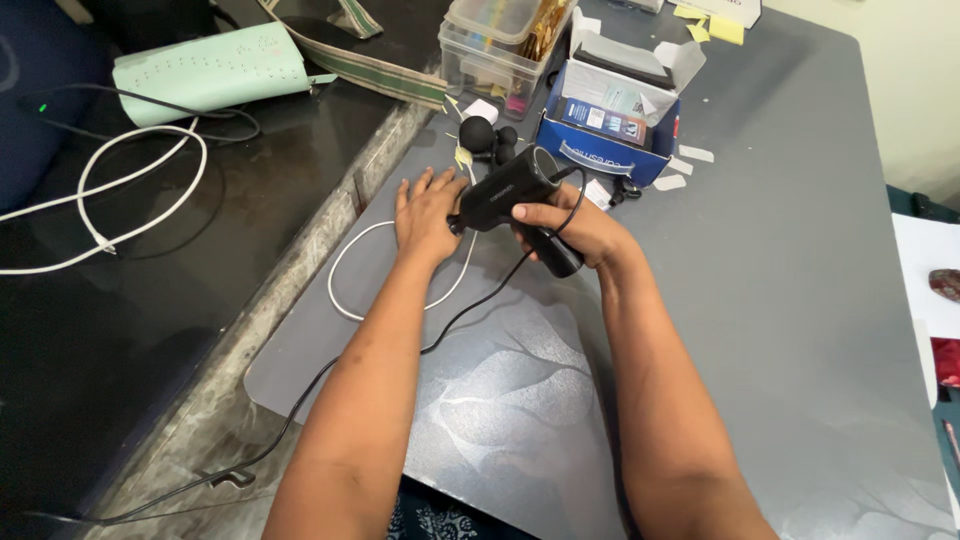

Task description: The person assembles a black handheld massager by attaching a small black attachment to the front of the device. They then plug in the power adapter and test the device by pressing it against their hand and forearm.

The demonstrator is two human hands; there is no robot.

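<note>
Grey table, bare right half, right hand gripping black massage gun, left hand flat, open

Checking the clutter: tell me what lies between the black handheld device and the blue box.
In the head view, between the black handheld device and the blue box, only bare grey table and the device's thin black cord.

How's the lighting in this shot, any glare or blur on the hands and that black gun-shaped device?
Head view: soft, even light; pale sheen on the grey table; left hand, right hand and black device sharp, no motion blur; slight wide-angle bending at the edges.
</note>
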